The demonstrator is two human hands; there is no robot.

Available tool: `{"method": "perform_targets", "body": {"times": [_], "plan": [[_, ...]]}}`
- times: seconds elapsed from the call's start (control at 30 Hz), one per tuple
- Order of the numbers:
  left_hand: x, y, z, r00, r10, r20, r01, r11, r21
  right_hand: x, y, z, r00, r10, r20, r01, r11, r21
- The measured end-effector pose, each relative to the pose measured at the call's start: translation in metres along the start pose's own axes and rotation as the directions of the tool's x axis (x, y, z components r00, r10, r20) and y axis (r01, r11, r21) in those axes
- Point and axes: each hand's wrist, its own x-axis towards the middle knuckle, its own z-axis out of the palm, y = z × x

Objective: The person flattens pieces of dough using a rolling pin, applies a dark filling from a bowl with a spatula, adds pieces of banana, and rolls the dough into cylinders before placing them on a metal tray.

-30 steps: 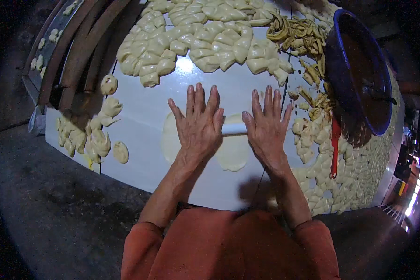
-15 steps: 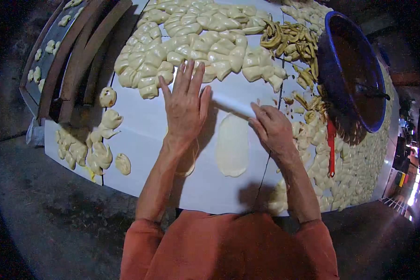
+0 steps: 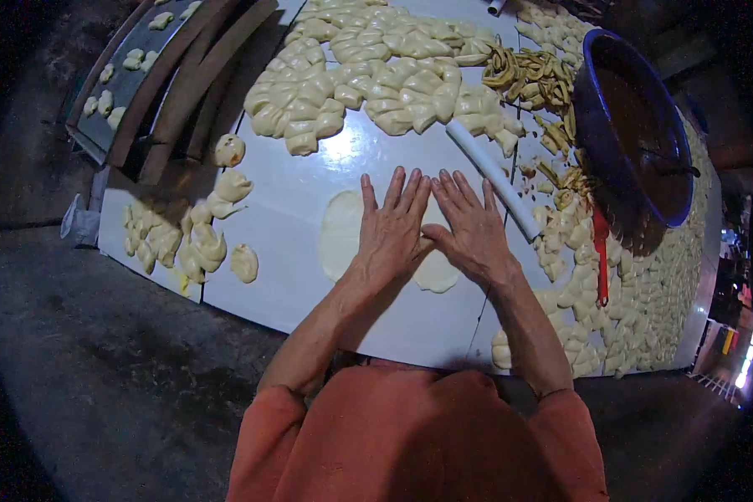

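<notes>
My left hand [image 3: 388, 226] and my right hand [image 3: 475, 226] lie flat with fingers extended, side by side over two thin, pale, flattened dough pieces, the left one [image 3: 338, 243] and the right one [image 3: 437, 273]. My hands hide much of both pieces. A white cylindrical rod [image 3: 494, 179] lies diagonally just beyond my right hand, untouched. Shiny dough lumps [image 3: 393, 92] cover the back of the white work surface [image 3: 301, 284], and more lumps [image 3: 197, 238] sit to the left. Small dough pieces [image 3: 636, 309] spread across the right side, around a red narrow tool [image 3: 601, 259].
At the right stands a deep blue-rimmed basin [image 3: 627, 125] of brown contents with a dark handle inside, beside yellowish twisted pieces [image 3: 535, 79]. At the upper left, long brown bars [image 3: 167, 92] lie by a metal tray [image 3: 125, 84] holding small dough pieces. Concrete floor [image 3: 142, 360] surrounds the table.
My right hand has let go of the white rod, which now lies diagonally farther back and right. Both hands have come closer together, flat over the flattened dough.
</notes>
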Motion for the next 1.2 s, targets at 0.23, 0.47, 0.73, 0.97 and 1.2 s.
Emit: {"method": "perform_targets", "body": {"times": [0.23,0.47,0.73,0.97,1.2], "plan": [[-0.051,-0.067,-0.035,0.994,-0.109,0.011,0.109,0.994,0.007,0.001,-0.043,-0.013,0.996,-0.076,-0.035,0.081,0.986,0.147],[-0.075,-0.086,-0.032,0.981,-0.176,0.077,0.173,0.984,0.045,0.023,-0.084,0.018,0.992,-0.122,0.036,0.122,0.992,0.01],[-0.126,-0.079,-0.033,0.926,-0.313,0.211,0.289,0.947,0.14,-0.079,0.037,-0.027,0.729,0.378,-0.57,-0.344,0.923,0.172],[-0.161,-0.057,-0.015,0.945,-0.324,-0.041,0.325,0.946,0.007,-0.186,0.149,-0.053,0.5,0.703,-0.506,-0.814,0.581,0.002],[-0.192,-0.024,-0.004,0.954,-0.258,0.153,0.257,0.966,0.024,-0.197,0.13,-0.075,0.442,0.794,-0.417,-0.755,0.58,0.304]]}}
